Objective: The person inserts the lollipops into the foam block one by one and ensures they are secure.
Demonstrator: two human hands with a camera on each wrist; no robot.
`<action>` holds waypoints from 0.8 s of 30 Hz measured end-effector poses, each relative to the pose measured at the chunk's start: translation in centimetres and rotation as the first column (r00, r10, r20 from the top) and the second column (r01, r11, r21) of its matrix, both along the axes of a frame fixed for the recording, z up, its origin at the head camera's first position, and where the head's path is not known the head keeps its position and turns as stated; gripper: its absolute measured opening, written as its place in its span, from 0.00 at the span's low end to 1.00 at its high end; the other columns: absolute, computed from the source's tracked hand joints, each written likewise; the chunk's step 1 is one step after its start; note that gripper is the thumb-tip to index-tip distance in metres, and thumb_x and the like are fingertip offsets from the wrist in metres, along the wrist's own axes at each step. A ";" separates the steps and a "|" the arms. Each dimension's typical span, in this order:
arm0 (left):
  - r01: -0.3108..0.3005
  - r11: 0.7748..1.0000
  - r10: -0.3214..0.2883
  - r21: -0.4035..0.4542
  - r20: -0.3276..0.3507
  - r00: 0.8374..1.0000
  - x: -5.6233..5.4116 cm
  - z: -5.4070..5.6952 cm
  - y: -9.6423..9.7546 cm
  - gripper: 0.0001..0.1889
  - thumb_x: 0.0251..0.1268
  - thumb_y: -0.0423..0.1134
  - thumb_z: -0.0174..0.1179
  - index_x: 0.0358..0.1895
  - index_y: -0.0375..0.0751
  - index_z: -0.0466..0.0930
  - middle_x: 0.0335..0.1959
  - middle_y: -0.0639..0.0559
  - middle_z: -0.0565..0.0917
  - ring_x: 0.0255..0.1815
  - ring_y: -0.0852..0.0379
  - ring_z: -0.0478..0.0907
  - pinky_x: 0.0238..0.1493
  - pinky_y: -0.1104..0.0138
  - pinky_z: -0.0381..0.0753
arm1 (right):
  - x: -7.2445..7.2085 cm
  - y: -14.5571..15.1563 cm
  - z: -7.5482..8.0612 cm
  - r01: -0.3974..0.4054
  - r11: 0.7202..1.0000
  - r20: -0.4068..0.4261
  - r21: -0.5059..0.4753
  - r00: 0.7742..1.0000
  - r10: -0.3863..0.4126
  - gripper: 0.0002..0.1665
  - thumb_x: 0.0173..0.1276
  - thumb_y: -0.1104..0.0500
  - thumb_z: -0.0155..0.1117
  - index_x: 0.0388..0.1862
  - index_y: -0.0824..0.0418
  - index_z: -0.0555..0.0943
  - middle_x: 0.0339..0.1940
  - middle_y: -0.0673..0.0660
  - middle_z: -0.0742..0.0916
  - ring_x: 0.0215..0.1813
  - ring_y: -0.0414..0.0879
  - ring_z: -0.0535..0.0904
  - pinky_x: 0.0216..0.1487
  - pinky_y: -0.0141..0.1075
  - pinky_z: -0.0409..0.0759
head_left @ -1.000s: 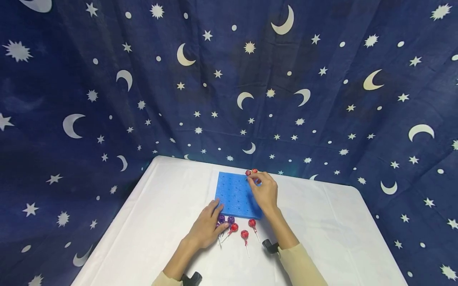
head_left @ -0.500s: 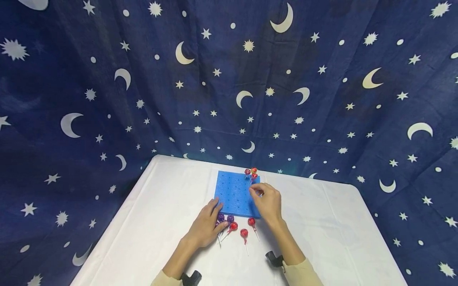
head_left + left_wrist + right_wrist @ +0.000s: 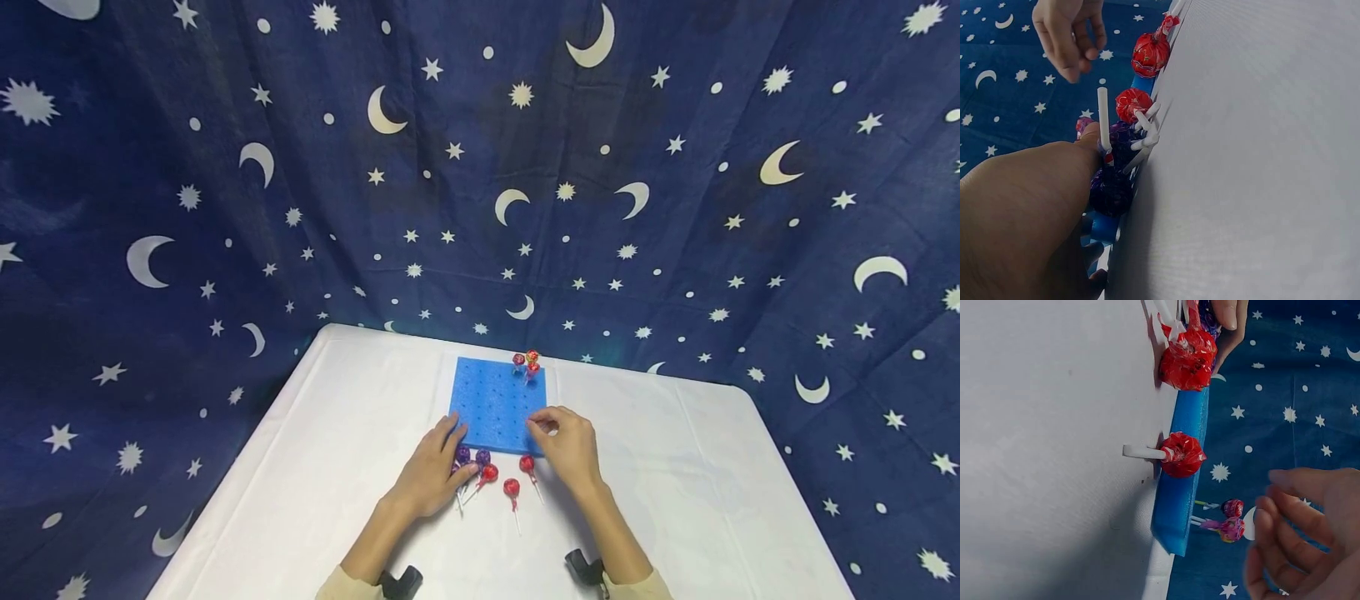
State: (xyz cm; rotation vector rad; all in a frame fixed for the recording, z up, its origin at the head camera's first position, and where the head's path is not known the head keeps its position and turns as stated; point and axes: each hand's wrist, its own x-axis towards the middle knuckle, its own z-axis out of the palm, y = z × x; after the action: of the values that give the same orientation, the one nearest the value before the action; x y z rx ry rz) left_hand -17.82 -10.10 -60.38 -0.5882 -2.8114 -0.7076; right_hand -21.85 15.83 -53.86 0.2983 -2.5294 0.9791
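Observation:
A blue foam board (image 3: 487,400) with rows of small holes lies on the white table. Three wrapped lollipops (image 3: 532,367) stand upright at its far right corner. My left hand (image 3: 427,475) rests at the board's near left corner, fingers extended along its edge, the thumb over purple lollipops (image 3: 483,458). Over the board's right edge hovers my right hand (image 3: 570,446), its fingers loosely bent; in the right wrist view the gap between thumb and fingers holds nothing. Red lollipops (image 3: 512,487) lie in front of the board, one (image 3: 1183,454) close to its near edge.
The white table (image 3: 360,400) reaches back to a dark blue curtain (image 3: 450,208) printed with moons and stars, which also runs down both sides. Black wrist mounts (image 3: 583,567) show at both sleeves.
My right hand has let go of a red lollipop, now standing in the far right corner of the board, and has drawn back toward the near right edge. My left hand stays in place.

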 end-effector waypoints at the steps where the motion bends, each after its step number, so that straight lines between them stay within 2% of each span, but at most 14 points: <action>1: 0.003 1.000 -0.003 0.008 0.001 1.000 0.0 0.1 0.0 0.38 0.79 0.61 0.54 0.80 0.37 0.63 0.82 0.37 0.59 0.82 0.37 0.57 0.79 0.45 0.61 | 0.2 0.0 -0.1 -0.004 1.000 0.024 0.009 1.000 0.004 0.04 0.61 0.59 0.81 0.34 0.54 0.92 0.27 0.45 0.88 0.33 0.40 0.83 0.36 0.39 0.82; 6: 0.012 1.000 -0.012 0.012 0.028 1.000 0.2 0.7 0.0 0.38 0.78 0.59 0.55 0.79 0.36 0.64 0.82 0.36 0.60 0.82 0.35 0.57 0.79 0.44 0.61 | 0.9 -0.1 -0.5 -0.030 0.998 0.112 0.049 0.993 0.025 0.05 0.61 0.58 0.81 0.34 0.54 0.91 0.28 0.44 0.87 0.33 0.38 0.83 0.38 0.38 0.83; 9: 0.000 1.000 0.000 -0.008 0.029 1.000 0.1 0.3 0.0 0.38 0.79 0.60 0.53 0.80 0.37 0.63 0.83 0.38 0.58 0.83 0.38 0.56 0.80 0.46 0.59 | 1.2 -0.1 -0.7 -0.038 0.996 0.131 0.074 0.991 0.028 0.05 0.61 0.58 0.81 0.35 0.54 0.91 0.28 0.45 0.88 0.33 0.38 0.83 0.38 0.38 0.84; 13: -0.004 1.000 0.004 -0.010 -0.018 1.000 -0.2 -0.4 -0.1 0.38 0.79 0.61 0.53 0.80 0.38 0.63 0.83 0.39 0.59 0.82 0.39 0.57 0.80 0.47 0.60 | 1.5 -0.1 -0.8 -0.051 0.991 0.205 0.123 0.978 0.025 0.06 0.60 0.56 0.82 0.33 0.53 0.91 0.28 0.45 0.88 0.31 0.37 0.81 0.35 0.35 0.83; 18: 0.011 1.000 -0.011 -0.002 -0.003 1.000 -0.2 0.0 -0.2 0.38 0.78 0.60 0.55 0.79 0.36 0.64 0.82 0.37 0.60 0.82 0.37 0.57 0.79 0.45 0.61 | 1.6 0.0 -0.8 -0.070 0.977 0.298 0.199 0.954 0.007 0.10 0.57 0.54 0.84 0.33 0.54 0.90 0.27 0.46 0.85 0.30 0.39 0.77 0.33 0.36 0.80; 24: 0.022 1.000 -0.022 0.014 0.018 1.000 0.0 0.5 -0.1 0.38 0.78 0.58 0.56 0.79 0.34 0.64 0.82 0.35 0.60 0.81 0.35 0.58 0.78 0.43 0.62 | 1.8 0.1 -0.8 -0.096 0.968 0.330 0.233 0.944 0.014 0.14 0.52 0.55 0.87 0.35 0.54 0.90 0.25 0.46 0.82 0.29 0.41 0.75 0.31 0.38 0.76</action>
State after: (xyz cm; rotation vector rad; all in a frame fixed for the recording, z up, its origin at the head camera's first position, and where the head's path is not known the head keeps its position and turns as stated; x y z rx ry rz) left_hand -17.78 -10.25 -59.89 -0.6140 -2.8184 -0.7389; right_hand -20.05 15.89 -54.65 0.3008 -2.9692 0.7858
